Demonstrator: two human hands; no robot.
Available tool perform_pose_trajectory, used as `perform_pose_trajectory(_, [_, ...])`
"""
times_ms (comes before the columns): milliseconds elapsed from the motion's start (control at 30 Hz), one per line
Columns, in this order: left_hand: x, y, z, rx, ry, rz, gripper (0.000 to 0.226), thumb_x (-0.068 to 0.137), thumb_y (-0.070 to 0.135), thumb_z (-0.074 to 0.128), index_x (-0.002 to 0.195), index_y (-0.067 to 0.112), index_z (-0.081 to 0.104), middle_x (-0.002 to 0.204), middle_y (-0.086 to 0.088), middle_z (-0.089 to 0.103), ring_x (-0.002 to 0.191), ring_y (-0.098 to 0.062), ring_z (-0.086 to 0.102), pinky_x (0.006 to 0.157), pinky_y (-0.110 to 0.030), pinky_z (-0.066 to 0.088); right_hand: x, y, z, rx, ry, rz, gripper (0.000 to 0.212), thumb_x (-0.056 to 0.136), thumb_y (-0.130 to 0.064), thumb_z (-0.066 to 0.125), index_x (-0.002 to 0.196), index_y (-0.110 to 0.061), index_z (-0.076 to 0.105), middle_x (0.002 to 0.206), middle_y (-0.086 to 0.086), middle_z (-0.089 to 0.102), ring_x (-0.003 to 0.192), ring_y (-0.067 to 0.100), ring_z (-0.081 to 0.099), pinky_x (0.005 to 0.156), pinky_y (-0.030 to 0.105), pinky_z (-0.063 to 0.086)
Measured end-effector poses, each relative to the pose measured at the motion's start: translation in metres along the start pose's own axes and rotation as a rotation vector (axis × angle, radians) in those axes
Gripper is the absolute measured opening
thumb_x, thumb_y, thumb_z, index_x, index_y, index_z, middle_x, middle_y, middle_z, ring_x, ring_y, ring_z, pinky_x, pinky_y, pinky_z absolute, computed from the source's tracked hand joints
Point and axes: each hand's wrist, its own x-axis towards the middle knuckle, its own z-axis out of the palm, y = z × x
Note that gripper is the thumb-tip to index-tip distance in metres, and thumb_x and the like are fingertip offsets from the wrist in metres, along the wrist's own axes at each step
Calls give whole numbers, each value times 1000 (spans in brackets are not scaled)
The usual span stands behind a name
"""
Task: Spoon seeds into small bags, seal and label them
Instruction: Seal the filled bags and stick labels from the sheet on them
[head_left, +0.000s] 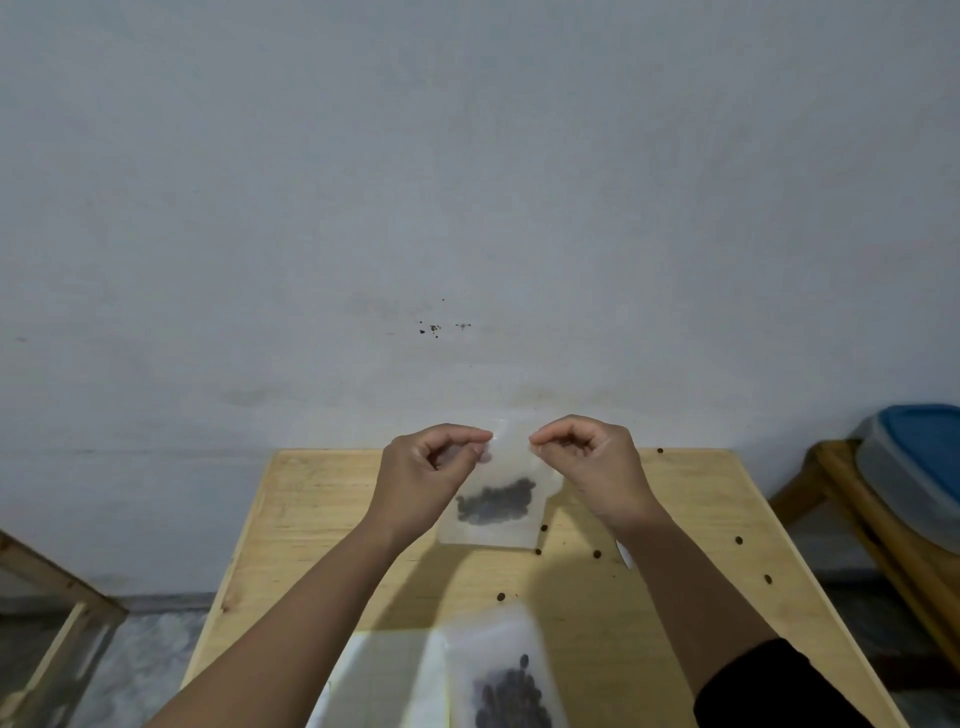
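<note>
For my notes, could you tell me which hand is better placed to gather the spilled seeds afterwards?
Probably the right hand: most loose seeds lie on its side of the held bag; the left hand has none nearby.

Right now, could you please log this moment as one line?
left hand: pinches bag top | right hand: pinches bag top | bag: seeds inside, held above table

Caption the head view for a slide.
Both hands pinch a seed-filled bag by its top above the wooden table.
</note>
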Motion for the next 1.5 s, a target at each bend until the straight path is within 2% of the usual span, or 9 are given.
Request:
perform_pose_trajectory(67, [-2, 1, 1, -16, 4, -5, 18, 87, 15, 67, 87, 31, 75, 81, 5, 75, 85, -43, 64, 81, -48, 53, -2, 0, 0, 1, -9, -3, 9, 83, -7, 67, 84, -13, 73, 83, 2, 69, 76, 8, 57, 74, 17, 48])
perform_pose_trajectory(200, [-6, 9, 5, -73, -32, -30, 14, 89, 11, 64, 93, 21, 73, 79, 2, 75, 82, -12, 71, 81, -27, 53, -3, 2, 2, -75, -49, -6, 7, 82, -22, 70, 86, -27, 73, 89, -6, 70, 78, 18, 53, 83, 33, 49])
perform_pose_trajectory(333, [-8, 15, 9, -115, -55, -30, 12, 89, 10, 64, 94, 16, 73, 85, 4, 75, 88, -14, 71, 85, -32, 56, -2, 2, 7, -92, -59, -15, 6, 79, -26, 73, 84, -30, 74, 95, -12, 70, 92, 17, 63, 93, 43, 50])
perform_pose_trajectory(533, [-7, 15, 12, -80, -21, 4, 8, 84, 17, 71, 86, 24, 74, 78, -4, 73, 74, -39, 63, 82, -47, 53, -4, -3, 10, 15, -74, -44, 5, 78, -10, 73, 82, -13, 73, 86, -2, 72, 91, 12, 66, 92, 33, 51])
perform_pose_trajectory(667, [-7, 19, 15, -122, 0, -3, 9, 82, 8, 70, 81, 16, 73, 76, 0, 72, 64, -7, 65, 78, -29, 53, -2, -4, 12, 42, -57, -46, 4, 77, -8, 73, 81, -10, 73, 85, 1, 72, 86, 11, 66, 85, 28, 53])
perform_pose_trajectory(900, [-9, 16, 21, -50, 59, 23, 13, 84, 13, 70, 84, 26, 71, 77, 9, 72, 66, 1, 64, 68, -15, 46, -3, -1, 18, 38, 20, -21, 5, 76, -8, 74, 75, -13, 71, 79, -1, 70, 79, 8, 65, 83, 25, 51])
perform_pose_trajectory(1200, [-9, 7, 14, -191, 112, -25, 17, 90, 15, 64, 92, 29, 72, 93, 19, 70, 93, -6, 64, 76, -26, 56, -13, 4, 26, 8, -23, -73, 23, 81, -10, 69, 88, -31, 71, 87, -19, 68, 81, 3, 62, 82, 22, 49])
perform_pose_trajectory(1333, [-10, 4, 5, -152, -20, -60, 18, 92, 16, 61, 98, 30, 70, 93, 23, 66, 88, -1, 58, 75, -23, 54, -18, 7, 29, -3, 59, -39, 18, 80, -13, 71, 88, -29, 73, 91, -18, 70, 90, 4, 64, 88, 26, 50])
perform_pose_trajectory(1500, [-22, -11, 3, -55, -134, -90, 23, 90, 15, 62, 102, 33, 70, 103, 26, 66, 103, -4, 61, 95, -41, 51, -27, 16, 32, 5, 130, 15, 17, 80, -11, 71, 91, -24, 72, 96, -13, 70, 98, 4, 63, 92, 27, 49])
